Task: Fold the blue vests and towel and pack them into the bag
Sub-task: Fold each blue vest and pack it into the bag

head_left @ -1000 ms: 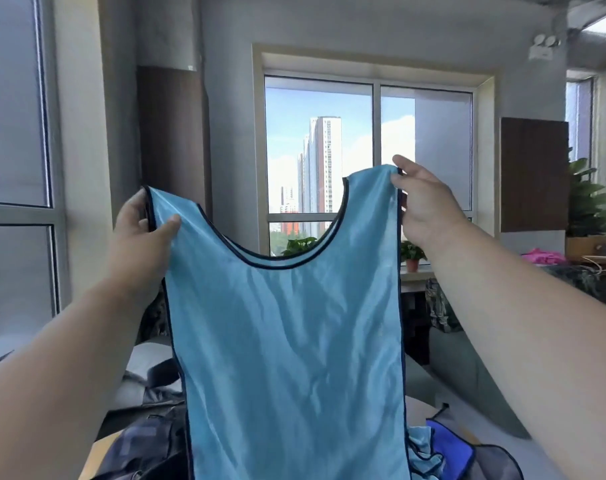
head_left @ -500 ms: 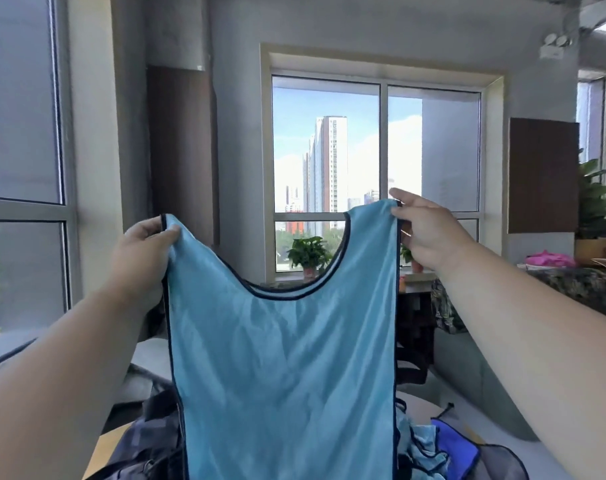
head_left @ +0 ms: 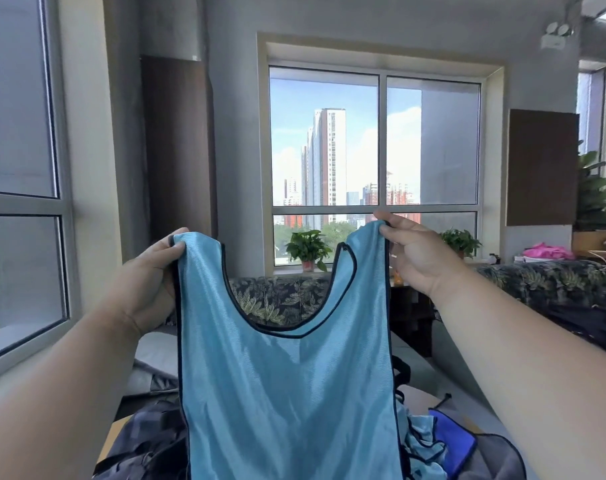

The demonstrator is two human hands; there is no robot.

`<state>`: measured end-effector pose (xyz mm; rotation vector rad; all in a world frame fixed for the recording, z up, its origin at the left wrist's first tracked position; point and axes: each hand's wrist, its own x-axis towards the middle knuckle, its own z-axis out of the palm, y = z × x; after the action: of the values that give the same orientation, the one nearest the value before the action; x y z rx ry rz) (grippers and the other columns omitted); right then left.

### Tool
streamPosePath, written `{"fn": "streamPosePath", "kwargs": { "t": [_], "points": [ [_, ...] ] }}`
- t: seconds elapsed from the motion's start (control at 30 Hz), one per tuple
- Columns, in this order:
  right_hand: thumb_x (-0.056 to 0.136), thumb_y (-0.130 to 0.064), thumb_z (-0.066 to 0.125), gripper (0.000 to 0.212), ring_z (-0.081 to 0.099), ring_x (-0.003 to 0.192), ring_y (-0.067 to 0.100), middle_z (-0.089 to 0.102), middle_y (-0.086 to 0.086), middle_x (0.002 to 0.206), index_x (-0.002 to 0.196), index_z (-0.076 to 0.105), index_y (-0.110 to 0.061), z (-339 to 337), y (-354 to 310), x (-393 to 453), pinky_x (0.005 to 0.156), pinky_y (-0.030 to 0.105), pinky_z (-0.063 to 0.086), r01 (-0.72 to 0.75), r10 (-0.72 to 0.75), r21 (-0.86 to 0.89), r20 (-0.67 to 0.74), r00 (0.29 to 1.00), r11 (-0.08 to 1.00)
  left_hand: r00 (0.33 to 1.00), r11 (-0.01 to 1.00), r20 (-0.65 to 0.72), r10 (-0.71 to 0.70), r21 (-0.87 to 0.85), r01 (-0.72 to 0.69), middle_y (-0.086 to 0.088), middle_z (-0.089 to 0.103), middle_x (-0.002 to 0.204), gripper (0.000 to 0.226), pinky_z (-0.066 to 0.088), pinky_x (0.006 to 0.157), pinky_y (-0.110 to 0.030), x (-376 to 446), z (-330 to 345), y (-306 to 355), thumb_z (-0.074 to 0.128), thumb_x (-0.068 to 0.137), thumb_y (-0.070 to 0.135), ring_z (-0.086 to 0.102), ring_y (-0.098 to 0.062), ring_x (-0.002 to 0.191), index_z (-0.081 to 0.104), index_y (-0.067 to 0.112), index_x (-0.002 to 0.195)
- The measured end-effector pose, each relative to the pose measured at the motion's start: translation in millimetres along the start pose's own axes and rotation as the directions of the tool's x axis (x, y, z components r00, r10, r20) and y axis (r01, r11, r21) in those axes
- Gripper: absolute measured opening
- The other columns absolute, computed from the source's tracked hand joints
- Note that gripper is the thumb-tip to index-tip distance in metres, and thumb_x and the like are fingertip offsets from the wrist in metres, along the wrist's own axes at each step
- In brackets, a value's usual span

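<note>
We hold a light blue vest [head_left: 287, 393] up in front of us by its two shoulder straps. Our left hand [head_left: 152, 282] pinches the left strap, thumb pressed across the front of the fabric and the other fingers curled behind it. Our right hand [head_left: 415, 254] pinches the top of the right strap between thumb and bent fingers. The vest hangs straight down between the hands, its lower part running out of view. Its cloth is thin, smooth and faintly shiny, with a fine woven grain and soft vertical creases; a narrow dark binding edges the deep U-shaped neckline and both armholes.

Below the right hand, just beside the hanging vest, lies a crumpled heap of the same light blue fabric [head_left: 422, 441], and touching it a deeper blue towel [head_left: 450, 441] with a matte, plush surface. Below the left hand, a dark grey bag [head_left: 149, 441] sags in soft folds, partly hidden by the vest.
</note>
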<state>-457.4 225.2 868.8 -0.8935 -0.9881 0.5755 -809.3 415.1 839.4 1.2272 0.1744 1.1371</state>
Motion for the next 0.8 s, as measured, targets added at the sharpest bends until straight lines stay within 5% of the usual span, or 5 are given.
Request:
{"fn": "streamPosePath", "kwargs": {
  "t": [0.33,0.5,0.57,0.63,0.8],
  "points": [
    [0.101,-0.004,0.058,0.03,0.068,0.085,0.017,0.072,0.001,0.096,0.116,0.071,-0.026,30.6,5.8,-12.4,0.081,0.033,0.057,-0.024,-0.032,0.312,0.173,0.984,0.95,0.979,0.946,0.2,-0.039,-0.309,0.1,0.008,0.071,0.088,0.012,0.062,0.076,-0.024,-7.2,30.4,-9.8,0.071,0.083,0.015,0.072,-0.007,0.079,0.072,0.025,0.09],
    [0.091,-0.004,0.061,0.033,0.065,0.082,0.02,0.07,0.002,0.088,0.114,0.071,-0.025,62.0,19.4,-30.3,0.087,0.037,0.054,-0.071,-0.04,0.344,0.305,0.952,0.936,0.937,0.958,0.342,-0.075,-0.235,0.162,0.005,0.067,0.088,0.02,0.06,0.073,-0.027,-10.9,64.3,-24.9,0.086,0.079,0.019,0.063,-0.014,0.079,0.071,0.024,0.091],
    [0.092,-0.001,0.064,0.034,0.065,0.09,0.024,0.071,0.005,0.093,0.113,0.075,-0.025,68.3,26.9,-34.6,0.096,0.042,0.05,-0.078,-0.047,0.318,0.368,0.929,0.945,0.925,0.968,0.37,-0.085,-0.188,0.164,0.002,0.066,0.087,0.006,0.059,0.07,-0.028,-16.2,79.5,-29.7,0.072,0.091,0.018,0.059,-0.016,0.077,0.071,0.024,0.089],
    [0.092,0.0,0.065,0.033,0.068,0.09,0.021,0.072,0.005,0.095,0.112,0.077,-0.024,72.6,32.8,-37.2,0.093,0.04,0.051,-0.063,-0.061,0.288,0.402,0.914,0.956,0.924,0.976,0.372,-0.091,-0.154,0.157,-0.001,0.066,0.087,0.021,0.059,0.066,-0.028,-20.9,91.9,-34.7,0.056,0.097,0.013,0.061,-0.016,0.072,0.072,0.022,0.086],
    [0.086,-0.004,0.068,0.032,0.066,0.096,0.02,0.07,0.003,0.095,0.104,0.081,-0.027,82.3,37.6,-40.0,0.104,0.043,0.042,-0.005,-0.083,0.217,0.396,0.915,0.976,0.871,0.985,0.481,-0.099,-0.074,0.153,-0.006,0.072,0.1,0.015,0.059,0.082,-0.035,-25.9,101.7,-49.2,0.06,0.1,0.012,0.068,-0.021,0.085,0.072,0.019,0.093]
  ]
}}
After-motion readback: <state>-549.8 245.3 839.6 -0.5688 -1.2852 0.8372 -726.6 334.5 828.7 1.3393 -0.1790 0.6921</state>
